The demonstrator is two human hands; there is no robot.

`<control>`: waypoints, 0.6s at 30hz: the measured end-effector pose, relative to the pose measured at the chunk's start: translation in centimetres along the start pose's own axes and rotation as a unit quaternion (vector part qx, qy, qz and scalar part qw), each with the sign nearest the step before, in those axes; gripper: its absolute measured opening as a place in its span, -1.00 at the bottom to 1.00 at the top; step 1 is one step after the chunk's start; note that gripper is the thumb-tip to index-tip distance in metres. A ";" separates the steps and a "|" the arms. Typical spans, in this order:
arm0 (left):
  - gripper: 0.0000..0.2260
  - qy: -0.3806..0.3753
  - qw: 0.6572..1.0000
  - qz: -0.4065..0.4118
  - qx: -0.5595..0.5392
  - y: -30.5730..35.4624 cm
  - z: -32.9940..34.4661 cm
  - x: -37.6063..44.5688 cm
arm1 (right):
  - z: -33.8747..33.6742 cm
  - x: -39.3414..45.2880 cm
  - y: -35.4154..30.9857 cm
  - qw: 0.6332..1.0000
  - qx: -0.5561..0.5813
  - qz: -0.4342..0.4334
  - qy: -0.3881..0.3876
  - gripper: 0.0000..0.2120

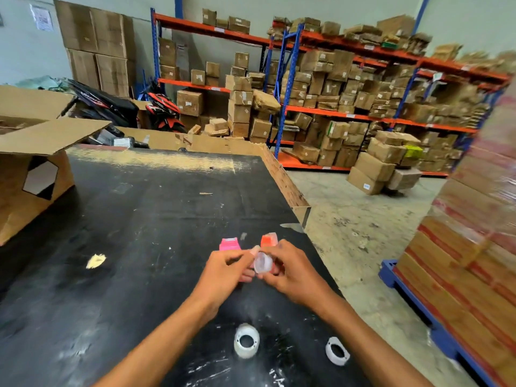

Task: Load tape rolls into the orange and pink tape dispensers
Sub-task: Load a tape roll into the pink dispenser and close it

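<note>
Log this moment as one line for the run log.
hands: left hand and right hand both on clear tape roll | pink dispenser, orange dispenser: behind hands | two white rolls: table, untouched

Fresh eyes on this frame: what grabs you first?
Both hands, left hand and right hand, meet mid-table around a small clear tape roll, with the pink dispenser and orange dispenser just behind them. Two white tape rolls lie near the front of the black table. Behind, shelving is crammed with cardboard boxes.
</note>
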State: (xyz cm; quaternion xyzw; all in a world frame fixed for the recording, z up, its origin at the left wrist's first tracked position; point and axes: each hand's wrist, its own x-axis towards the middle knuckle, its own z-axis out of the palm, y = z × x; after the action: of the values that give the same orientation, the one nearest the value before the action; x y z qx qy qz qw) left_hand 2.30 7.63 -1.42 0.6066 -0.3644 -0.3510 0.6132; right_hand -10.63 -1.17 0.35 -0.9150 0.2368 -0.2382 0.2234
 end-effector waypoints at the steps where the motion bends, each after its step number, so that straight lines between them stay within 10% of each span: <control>1: -0.85 -0.019 1.000 -0.002 -0.012 0.0 0.5 -0.5 | 0.1 -0.7 -0.3 1.000 0.006 -0.005 0.004 -0.73; 10: -0.84 -0.050 0.991 -0.028 -0.120 -0.6 2.2 -3.1 | 1.3 -5.1 -1.3 0.985 0.104 0.049 0.126 -0.70; 18: -0.81 -0.092 0.972 -0.137 -0.165 -1.8 2.1 -4.5 | -0.4 -6.5 -1.2 0.982 0.166 0.082 0.047 -0.66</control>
State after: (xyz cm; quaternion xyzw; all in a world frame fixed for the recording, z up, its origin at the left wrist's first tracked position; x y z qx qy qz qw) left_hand -1.69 10.56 -3.28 0.5062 -0.2698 -0.5413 0.6148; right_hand -15.46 3.15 -0.87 -0.8302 0.2786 -0.2981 0.3797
